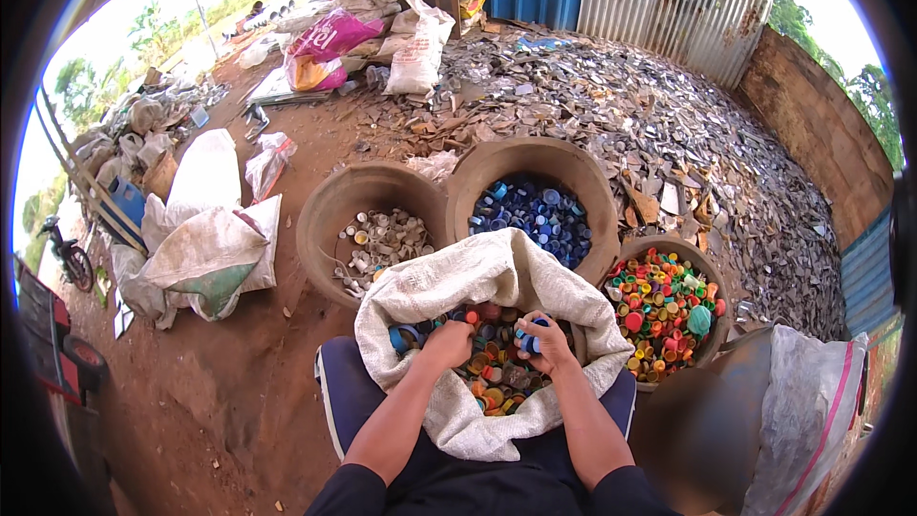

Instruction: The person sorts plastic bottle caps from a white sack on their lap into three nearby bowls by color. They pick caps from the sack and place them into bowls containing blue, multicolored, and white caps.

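A white woven sack stands in my lap with its mouth rolled down. Inside lie mixed plastic bottle caps, mostly orange, yellow, dark and blue. My right hand is closed around a few blue bottle caps, held over the pile at the sack's right side. My left hand dips among the caps on the left with its fingers curled; whatever it grips is hidden. Larger blue caps lie beside it, against the sack's left wall.
Beyond the sack are three tubs: a left one with white caps, a middle one with blue caps, and a right one with red, green and yellow caps. A filled sack leans at right. Scrap covers the ground behind.
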